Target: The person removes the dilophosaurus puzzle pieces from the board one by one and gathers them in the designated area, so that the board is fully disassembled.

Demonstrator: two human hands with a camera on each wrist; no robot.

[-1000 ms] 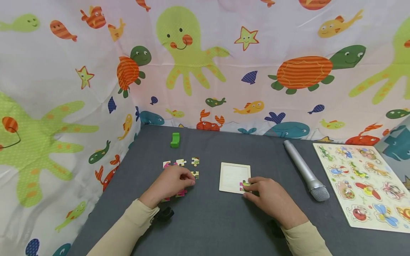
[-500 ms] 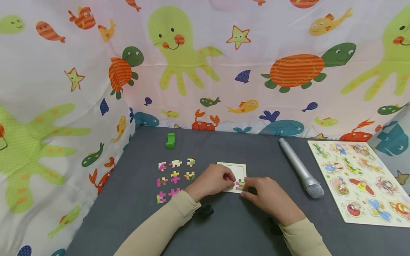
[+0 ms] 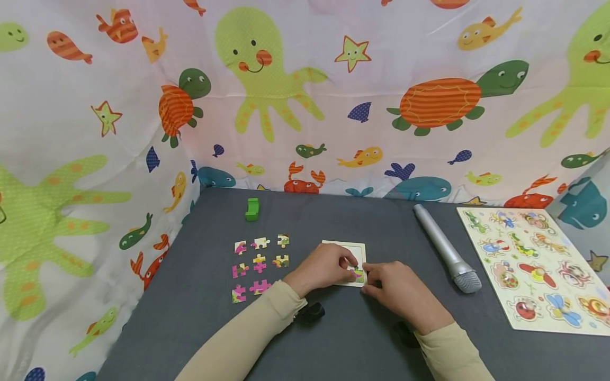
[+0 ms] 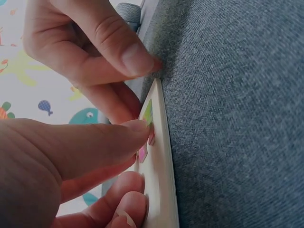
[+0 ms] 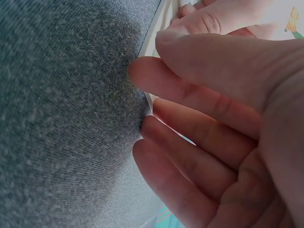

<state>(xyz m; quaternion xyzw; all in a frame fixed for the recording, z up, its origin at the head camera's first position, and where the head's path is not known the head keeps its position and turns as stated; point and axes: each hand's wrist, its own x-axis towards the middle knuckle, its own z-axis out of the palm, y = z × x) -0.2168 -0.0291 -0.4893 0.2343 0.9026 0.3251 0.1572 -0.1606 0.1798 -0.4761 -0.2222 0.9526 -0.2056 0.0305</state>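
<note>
A shallow pale wooden puzzle tray (image 3: pixel 353 247) lies on the dark tabletop in front of the person. My left hand (image 3: pixel 320 270) reaches over its left side, thumb and finger pinching a pink jigsaw piece (image 4: pixel 143 153) close over the tray. A pink and green piece (image 3: pixel 358 276) lies in the tray's lower right corner, partly covered by the fingertips. At that corner my right hand (image 3: pixel 404 291) holds the tray's edge with bent fingers. To the left, several loose jigsaw pieces (image 3: pixel 259 259) lie in rough rows.
A green toy block (image 3: pixel 252 209) stands behind the loose pieces. Right of the tray lie a silver microphone (image 3: pixel 445 246) and a large insect-picture board (image 3: pixel 536 270). A sea-animal curtain (image 3: pixel 286 106) hangs along the back and left.
My left hand has moved right from the loose pieces to the tray. The right hand stays at the tray's lower right corner. The head view has shifted slightly.
</note>
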